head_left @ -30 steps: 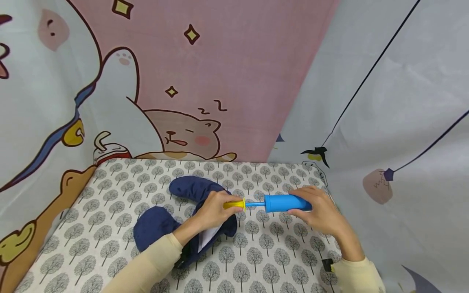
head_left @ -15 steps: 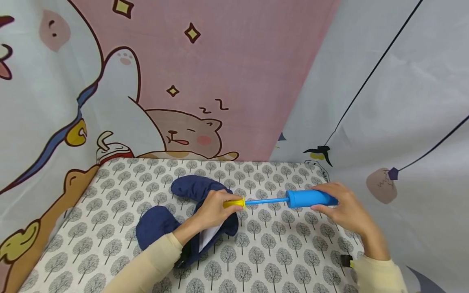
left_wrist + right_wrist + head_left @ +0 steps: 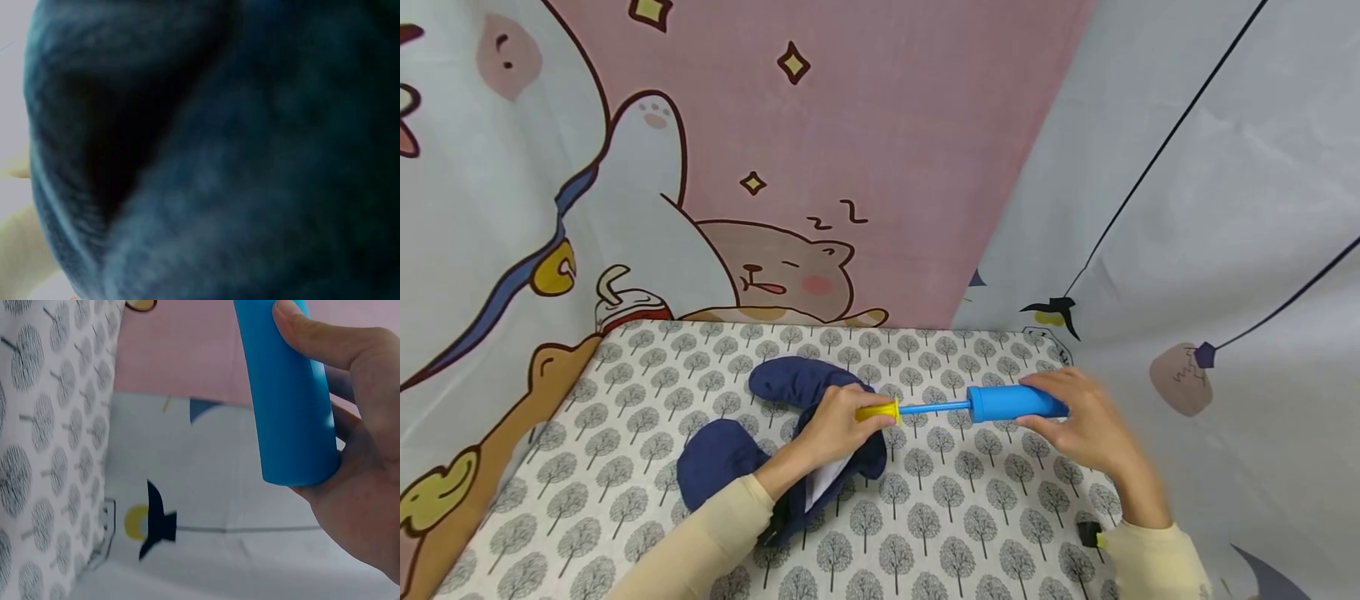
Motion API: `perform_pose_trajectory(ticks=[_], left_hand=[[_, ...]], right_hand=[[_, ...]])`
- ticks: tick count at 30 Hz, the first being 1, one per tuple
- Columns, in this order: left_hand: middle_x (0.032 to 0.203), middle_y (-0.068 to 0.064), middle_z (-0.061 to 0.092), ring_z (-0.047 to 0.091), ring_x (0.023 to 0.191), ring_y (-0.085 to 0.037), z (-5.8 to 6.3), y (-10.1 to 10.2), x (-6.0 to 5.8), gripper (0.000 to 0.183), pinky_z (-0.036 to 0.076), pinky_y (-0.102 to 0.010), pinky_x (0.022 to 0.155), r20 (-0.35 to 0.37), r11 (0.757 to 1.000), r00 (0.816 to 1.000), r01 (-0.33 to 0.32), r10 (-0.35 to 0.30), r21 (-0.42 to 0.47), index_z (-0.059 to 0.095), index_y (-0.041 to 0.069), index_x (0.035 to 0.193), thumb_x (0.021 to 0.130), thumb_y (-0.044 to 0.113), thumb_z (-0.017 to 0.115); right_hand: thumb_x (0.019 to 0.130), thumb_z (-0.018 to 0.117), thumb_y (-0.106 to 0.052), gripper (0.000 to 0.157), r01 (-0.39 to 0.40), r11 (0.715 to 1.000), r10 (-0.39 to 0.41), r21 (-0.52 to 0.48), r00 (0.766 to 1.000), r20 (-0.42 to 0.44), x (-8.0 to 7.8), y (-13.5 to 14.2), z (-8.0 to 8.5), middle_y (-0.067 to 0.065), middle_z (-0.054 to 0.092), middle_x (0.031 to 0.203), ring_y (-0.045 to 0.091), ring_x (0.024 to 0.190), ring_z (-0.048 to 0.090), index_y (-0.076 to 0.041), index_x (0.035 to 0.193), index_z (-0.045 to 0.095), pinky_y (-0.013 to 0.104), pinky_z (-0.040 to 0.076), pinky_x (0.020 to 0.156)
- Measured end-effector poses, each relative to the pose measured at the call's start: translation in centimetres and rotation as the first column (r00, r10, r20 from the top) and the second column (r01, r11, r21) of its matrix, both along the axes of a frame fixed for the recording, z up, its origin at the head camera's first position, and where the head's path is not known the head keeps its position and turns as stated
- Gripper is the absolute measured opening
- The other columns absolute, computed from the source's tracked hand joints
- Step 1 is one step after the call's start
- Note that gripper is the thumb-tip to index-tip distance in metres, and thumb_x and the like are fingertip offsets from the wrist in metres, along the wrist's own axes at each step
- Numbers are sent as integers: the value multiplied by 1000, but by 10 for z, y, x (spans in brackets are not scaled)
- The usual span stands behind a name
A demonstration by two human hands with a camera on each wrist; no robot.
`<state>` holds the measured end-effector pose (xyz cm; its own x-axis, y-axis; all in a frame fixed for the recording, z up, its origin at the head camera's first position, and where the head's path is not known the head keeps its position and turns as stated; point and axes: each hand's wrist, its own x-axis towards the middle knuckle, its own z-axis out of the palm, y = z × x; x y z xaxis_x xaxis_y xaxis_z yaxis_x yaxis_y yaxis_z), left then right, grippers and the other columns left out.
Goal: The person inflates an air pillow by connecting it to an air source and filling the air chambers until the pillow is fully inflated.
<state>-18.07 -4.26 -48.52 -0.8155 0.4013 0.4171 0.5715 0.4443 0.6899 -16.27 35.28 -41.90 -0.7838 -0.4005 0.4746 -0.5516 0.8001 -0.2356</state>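
In the head view, my right hand (image 3: 1082, 421) grips the blue barrel of a hand pump (image 3: 1000, 403). A thin blue rod runs from the barrel to a yellow end piece (image 3: 880, 411), which my left hand (image 3: 835, 429) pinches between thumb and fingers. Beneath the left hand and forearm lies a navy plush U-shaped cushion (image 3: 722, 458), unzipped to a white lining. Whether the yellow piece joins the cushion is hidden by the hand. In the right wrist view, the thumb and fingers wrap the barrel (image 3: 287, 400). Dark blurred cushion fabric (image 3: 206, 175) fills most of the left wrist view.
A table covered with a tree-print cloth (image 3: 925, 525) lies under the hands. A cartoon-print curtain (image 3: 880, 150) hangs behind, and a pale curtain (image 3: 1225, 208) closes in the right side. A small black item (image 3: 1088, 533) sits by the right sleeve.
The right hand first drew the barrel to the right, lengthening the exposed rod, then brought it partly back left. The left hand and the cushion stay about where they were.
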Motion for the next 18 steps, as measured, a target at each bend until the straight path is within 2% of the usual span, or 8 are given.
perform_pose_trajectory(ticks=[6,14,18], left_hand=[[100,-9,84,54,75,-2,0,0,0,32,48,-19,65,3,1000,1000,8,-8,10,86,7,128,99,21,89],[99,-9,84,57,77,-4,-1,1,1,31,49,-19,66,-4,1000,1000,6,-6,8,86,8,128,99,20,89],[100,-9,84,55,76,-4,-2,3,1,32,48,-20,65,3,1000,1000,17,-17,11,86,8,129,100,20,89]], right_hand=[[78,105,-16,59,-24,1000,24,-13,1000,-5,0,-27,-6,13,83,125,37,116,71,-7,131,82,62,55,95],[76,105,-15,59,-69,998,68,-15,995,-71,0,-57,-15,16,84,121,34,111,70,0,128,82,55,58,91],[75,106,-15,57,-89,996,87,-13,991,-99,2,-71,-17,18,85,119,37,110,72,1,124,82,57,57,94]])
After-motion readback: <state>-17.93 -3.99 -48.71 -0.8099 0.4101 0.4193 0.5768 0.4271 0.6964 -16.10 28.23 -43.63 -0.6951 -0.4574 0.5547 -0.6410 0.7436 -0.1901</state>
